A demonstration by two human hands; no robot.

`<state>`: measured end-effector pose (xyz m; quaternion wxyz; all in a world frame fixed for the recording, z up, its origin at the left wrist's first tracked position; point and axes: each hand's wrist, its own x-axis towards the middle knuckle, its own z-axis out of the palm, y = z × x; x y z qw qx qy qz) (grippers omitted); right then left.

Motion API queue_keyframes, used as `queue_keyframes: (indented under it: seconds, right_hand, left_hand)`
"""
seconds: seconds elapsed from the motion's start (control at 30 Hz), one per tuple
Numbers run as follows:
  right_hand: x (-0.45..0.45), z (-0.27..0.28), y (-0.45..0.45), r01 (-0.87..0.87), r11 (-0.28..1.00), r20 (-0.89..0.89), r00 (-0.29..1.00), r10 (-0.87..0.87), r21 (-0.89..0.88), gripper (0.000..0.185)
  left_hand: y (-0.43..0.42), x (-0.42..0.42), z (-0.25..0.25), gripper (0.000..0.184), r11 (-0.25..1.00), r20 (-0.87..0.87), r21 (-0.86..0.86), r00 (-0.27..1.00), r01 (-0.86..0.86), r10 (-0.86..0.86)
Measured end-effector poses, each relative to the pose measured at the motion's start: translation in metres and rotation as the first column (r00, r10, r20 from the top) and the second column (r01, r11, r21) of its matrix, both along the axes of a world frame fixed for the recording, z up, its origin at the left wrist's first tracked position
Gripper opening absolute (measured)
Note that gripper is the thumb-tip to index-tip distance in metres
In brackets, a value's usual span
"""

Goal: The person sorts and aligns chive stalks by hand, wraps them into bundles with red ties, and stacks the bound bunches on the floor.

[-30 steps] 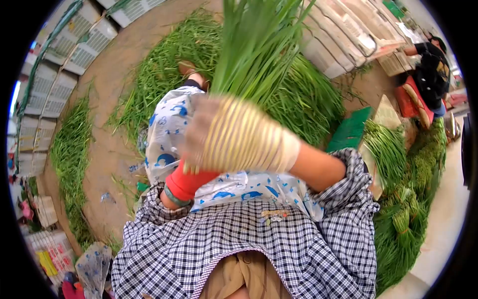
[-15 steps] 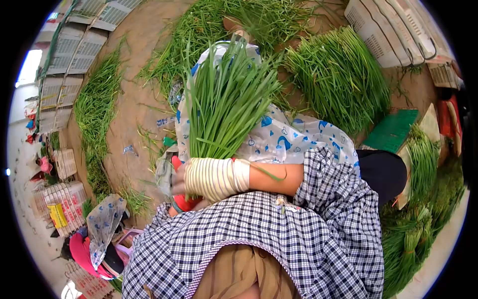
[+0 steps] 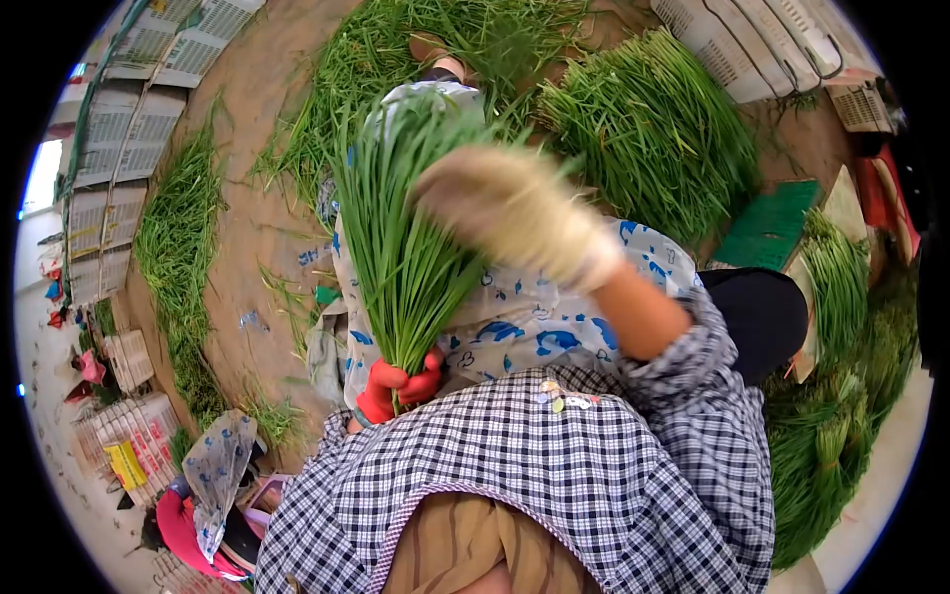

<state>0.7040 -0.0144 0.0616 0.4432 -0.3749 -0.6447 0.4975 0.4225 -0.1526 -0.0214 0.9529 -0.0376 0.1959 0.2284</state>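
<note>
My left hand (image 3: 398, 386), in a red glove, is wrapped round the lower ends of a bunch of garlic chives (image 3: 401, 257) just in front of my chest. The long green leaves fan out upward over a plastic apron (image 3: 559, 332) with blue prints on my lap. My right hand (image 3: 515, 208), in a pale glove, is raised at the right side of the leaves. Motion blur smears its fingers, so their position is unclear, and I cannot tell whether they touch the leaves.
A large chive pile (image 3: 648, 139) lies ahead to the right, with loose greens (image 3: 346, 89) scattered ahead. Another strip of greens (image 3: 178, 257) runs along the left. Crates (image 3: 119, 148) line the left, and more crates (image 3: 747, 45) stand at the far right. Tied bundles (image 3: 831, 445) lie at right.
My right hand has swung from the base of the bunch up and to the right, beside the leaves. The red-gloved left hand, mostly covered before, now shows around the stems.
</note>
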Motion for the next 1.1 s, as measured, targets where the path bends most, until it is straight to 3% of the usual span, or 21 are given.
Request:
queue_keyframes:
  seconds: [0.07,0.1,0.2,0.27,0.37,0.43,0.47,0.5,0.53,0.57,0.6,0.67,0.7,0.73,0.77,0.8,0.9,0.97,1.0,1.07,1.1]
  right_hand:
    - [0.050,0.000,0.008,0.354,0.897,-0.015,0.929,-0.371,-0.265,0.019]
    - [0.074,-0.027,0.013,0.385,0.849,-0.054,0.901,-0.431,-0.362,0.022]
    - [0.101,-0.072,0.003,0.266,0.782,0.040,0.954,-0.296,-0.564,0.028]
    - [0.080,-0.086,-0.007,0.161,0.862,-0.026,0.980,-0.198,-0.480,0.036]
    - [0.039,-0.085,-0.010,0.066,0.732,-0.052,0.989,-0.137,-0.678,0.040]
    - [0.016,-0.097,-0.015,-0.009,0.718,-0.134,0.984,-0.117,-0.696,0.035]
    - [0.006,-0.104,-0.017,-0.016,0.719,-0.148,0.982,-0.121,-0.695,0.033]
    - [0.006,-0.084,-0.015,0.078,0.728,0.006,0.995,-0.101,-0.681,0.021]
    - [0.008,-0.095,-0.013,0.075,0.727,0.004,0.995,-0.099,-0.682,0.021]
    - [0.013,-0.116,-0.010,0.237,0.942,0.345,0.927,-0.146,-0.238,0.017]
    - [0.021,-0.129,-0.005,0.197,0.940,0.582,0.744,-0.328,0.278,0.016]
    - [0.064,-0.146,0.005,0.383,0.840,0.641,0.544,-0.541,0.384,0.022]
    - [0.091,-0.135,0.009,0.440,0.872,0.758,0.489,-0.432,0.213,0.024]
    - [0.122,-0.150,0.010,0.311,0.940,0.860,0.433,-0.270,0.138,0.028]
    - [0.137,-0.134,0.013,0.079,0.970,0.947,0.248,0.204,-0.230,0.029]
    - [0.136,-0.106,0.010,0.044,0.857,0.857,0.071,0.510,-0.514,0.033]
    - [0.125,-0.060,-0.001,0.102,0.898,0.899,0.143,0.414,-0.429,0.033]
    - [0.113,-0.048,-0.003,0.137,0.917,0.770,0.597,0.225,-0.374,0.045]
    - [0.105,-0.051,-0.006,0.131,0.950,0.696,0.710,0.111,-0.285,0.039]
    - [0.086,-0.050,-0.001,0.112,0.949,0.516,0.855,0.060,-0.295,0.032]
    - [0.074,-0.059,0.005,0.152,0.973,0.475,0.878,-0.052,-0.174,0.028]
  left_hand:
    - [-0.001,-0.001,-0.007,0.053,1.000,0.078,-0.012,0.997,-0.026,0.027]
    - [-0.001,-0.001,-0.008,0.053,0.998,0.052,-0.008,0.997,-0.055,0.055]
    - [-0.002,-0.007,-0.018,0.052,0.997,0.055,-0.021,0.995,-0.077,0.078]
    - [-0.002,-0.008,-0.023,0.052,0.996,0.078,-0.034,0.994,-0.078,0.081]
    - [0.000,-0.005,-0.020,0.050,0.998,0.164,-0.013,0.984,-0.066,0.068]
    - [0.001,0.000,-0.009,0.050,0.995,-0.044,0.022,0.994,-0.102,0.103]
    - [0.001,-0.001,-0.009,0.050,0.994,-0.047,0.022,0.993,-0.104,0.105]
    - [-0.001,-0.002,-0.008,0.047,0.996,-0.084,-0.010,0.992,-0.092,0.091]
    - [-0.002,-0.002,-0.008,0.044,0.996,-0.119,-0.043,0.990,-0.081,0.075]
    - [-0.004,-0.004,-0.011,0.044,0.996,-0.120,-0.044,0.990,-0.083,0.077]
    - [-0.007,-0.006,-0.015,0.041,0.996,-0.072,-0.051,0.995,-0.077,0.073]
    - [-0.008,-0.007,-0.017,0.038,0.996,-0.018,-0.053,0.998,-0.066,0.066]
    - [-0.011,-0.007,-0.012,0.036,0.992,0.009,-0.109,0.998,-0.064,0.065]
    - [-0.014,-0.008,-0.009,0.035,0.984,0.032,-0.167,0.997,-0.065,0.071]
    - [-0.016,-0.009,-0.010,0.035,0.983,0.029,-0.172,0.997,-0.068,0.074]
    - [-0.014,-0.011,-0.013,0.035,0.985,0.051,-0.164,0.997,-0.053,0.062]
    - [-0.014,-0.011,-0.020,0.037,0.983,0.063,-0.165,0.994,-0.079,0.090]
    - [-0.013,-0.010,-0.020,0.038,0.987,0.054,-0.144,0.995,-0.073,0.082]
    - [-0.010,-0.010,-0.019,0.039,0.991,0.038,-0.115,0.996,-0.070,0.074]
    - [-0.007,-0.012,-0.015,0.040,0.994,0.014,-0.073,0.997,-0.079,0.080]
    - [-0.006,-0.013,-0.012,0.041,0.995,0.004,-0.095,0.999,-0.038,0.038]
